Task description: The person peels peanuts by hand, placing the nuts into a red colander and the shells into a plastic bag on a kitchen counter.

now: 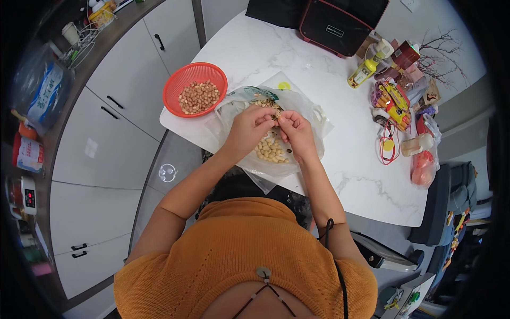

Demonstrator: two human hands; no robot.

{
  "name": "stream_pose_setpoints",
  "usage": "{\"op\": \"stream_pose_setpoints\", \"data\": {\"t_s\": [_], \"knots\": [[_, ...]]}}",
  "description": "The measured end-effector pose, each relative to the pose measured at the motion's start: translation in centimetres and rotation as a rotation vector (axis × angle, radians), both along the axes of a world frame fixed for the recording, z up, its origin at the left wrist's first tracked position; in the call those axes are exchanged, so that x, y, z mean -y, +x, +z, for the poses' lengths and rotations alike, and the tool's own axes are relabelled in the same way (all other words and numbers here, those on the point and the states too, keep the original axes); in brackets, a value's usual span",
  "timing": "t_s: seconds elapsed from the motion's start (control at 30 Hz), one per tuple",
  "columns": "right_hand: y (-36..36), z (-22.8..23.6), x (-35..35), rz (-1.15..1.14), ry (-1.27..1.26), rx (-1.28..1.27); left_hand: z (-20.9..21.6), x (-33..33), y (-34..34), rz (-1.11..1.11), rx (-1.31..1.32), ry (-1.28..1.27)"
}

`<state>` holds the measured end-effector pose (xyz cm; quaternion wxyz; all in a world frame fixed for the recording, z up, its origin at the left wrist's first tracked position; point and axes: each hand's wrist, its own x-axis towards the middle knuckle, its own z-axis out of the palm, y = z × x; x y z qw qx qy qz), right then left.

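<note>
My left hand [249, 127] and my right hand [297, 133] meet above an opened clear plastic bag [311, 151]. Both are closed, fingertips pinching a small brownish peanut [276, 115] between them; the fingers partly hide it. Below my hands, inside the bag, lies a pile of pale unshelled peanuts [272, 150]. Darker scraps, apparently shells, show just beyond my fingertips. To the left, at the table's edge, a red plastic basket [171, 87] holds many pinkish-brown shelled peanuts [199, 97].
The white marbled table [366, 181] carries a black and red appliance [334, 26] at the back. A yellow bottle [365, 70], snack packets [393, 103], a red cable [389, 151] and a plastic bag with reddish contents [424, 167] line the right side. White cabinets [111, 143] stand left.
</note>
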<state>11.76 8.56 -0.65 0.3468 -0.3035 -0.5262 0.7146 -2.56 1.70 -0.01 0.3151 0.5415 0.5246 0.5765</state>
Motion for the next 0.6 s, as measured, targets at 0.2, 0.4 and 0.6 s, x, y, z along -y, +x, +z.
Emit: {"op": "stream_pose_setpoints", "data": {"t_s": [0.2, 0.4, 0.6], "knots": [[0.2, -0.1, 0.5, 0.010, 0.039, 0.059, -0.3, 0.0, 0.2, -0.032, 0.201, -0.088], [0.1, 0.0, 0.6, 0.005, 0.097, 0.111, -0.1, 0.0, 0.1, -0.109, 0.432, -0.196], [0.0, 0.4, 1.0, -0.017, 0.124, 0.150, -1.1, -0.1, 0.1, -0.105, 0.463, -0.165]]}}
